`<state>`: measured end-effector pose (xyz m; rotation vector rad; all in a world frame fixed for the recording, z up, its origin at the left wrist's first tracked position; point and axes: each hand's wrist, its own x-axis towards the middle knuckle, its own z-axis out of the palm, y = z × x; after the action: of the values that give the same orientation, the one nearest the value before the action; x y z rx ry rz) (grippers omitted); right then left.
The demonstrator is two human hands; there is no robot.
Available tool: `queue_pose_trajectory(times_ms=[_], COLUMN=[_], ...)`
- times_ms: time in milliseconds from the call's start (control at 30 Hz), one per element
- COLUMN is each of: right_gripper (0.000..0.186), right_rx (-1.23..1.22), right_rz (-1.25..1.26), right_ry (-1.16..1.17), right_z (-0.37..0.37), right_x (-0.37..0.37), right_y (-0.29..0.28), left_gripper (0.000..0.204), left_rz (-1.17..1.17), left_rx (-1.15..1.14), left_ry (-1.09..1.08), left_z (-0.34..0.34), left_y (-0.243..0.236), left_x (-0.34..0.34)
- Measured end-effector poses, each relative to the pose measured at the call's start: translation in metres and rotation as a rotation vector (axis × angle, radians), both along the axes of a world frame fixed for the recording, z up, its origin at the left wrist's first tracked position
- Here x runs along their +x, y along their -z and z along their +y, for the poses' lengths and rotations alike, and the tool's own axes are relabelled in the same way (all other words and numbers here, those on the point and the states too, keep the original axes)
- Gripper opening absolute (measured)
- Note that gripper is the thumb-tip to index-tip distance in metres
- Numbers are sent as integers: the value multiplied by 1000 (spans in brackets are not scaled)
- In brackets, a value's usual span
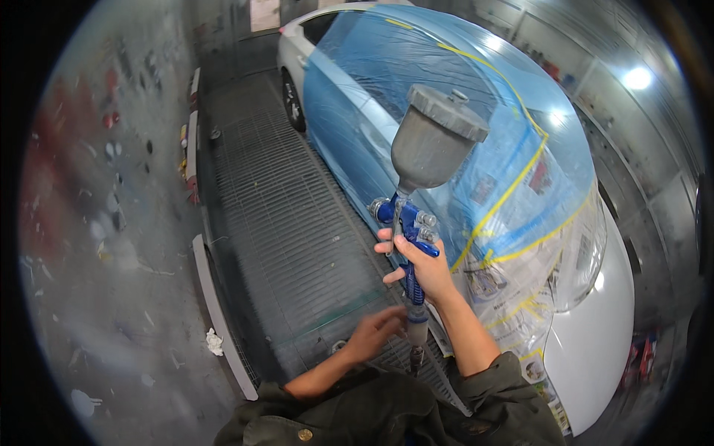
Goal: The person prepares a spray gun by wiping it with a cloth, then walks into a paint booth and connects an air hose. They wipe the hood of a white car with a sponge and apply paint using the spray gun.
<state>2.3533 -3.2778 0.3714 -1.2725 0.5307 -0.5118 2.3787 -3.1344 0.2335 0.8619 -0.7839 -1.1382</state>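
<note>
Grated floor (268, 201), dark, slatted. Grey wall (97, 297), left side, spotted and smeared. Pale strip (221, 320), long, along its foot; crumpled white wad (214, 342) just beside. Lamp (637, 78), bright, upper right. Red items (645, 358), lower right, indistinct.

So the spray gun (408, 217) is in the right hand (428, 266), cup (433, 145) on top, left hand (375, 333) by its lower end. Car (595, 349) to the right, floor grating (275, 201) left.

I see the right hand (430, 271) gripping a spray gun (408, 215), the blurred left hand (374, 333) near its lower end. On the right, a car (587, 357) wears blue sheeting (346, 111).
</note>
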Motion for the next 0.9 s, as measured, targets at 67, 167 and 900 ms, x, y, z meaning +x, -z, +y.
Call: queue_pose_trajectory(times_ms=[67, 167, 900], right_gripper=[31, 34, 19], right_rx=[-40, -14, -14], right_rz=[87, 122, 257], right_ry=[-33, -65, -106], right_z=[1, 6, 10], right_x=[13, 27, 50], right_y=[12, 14, 32], left_gripper=[34, 33, 21], left_rz=[103, 27, -34], left_rx=[8, 52, 48], left_ry=[-79, -2, 88], left_z=[-2, 0, -3], left_y=[-3, -4, 12], left_x=[17, 44, 66])
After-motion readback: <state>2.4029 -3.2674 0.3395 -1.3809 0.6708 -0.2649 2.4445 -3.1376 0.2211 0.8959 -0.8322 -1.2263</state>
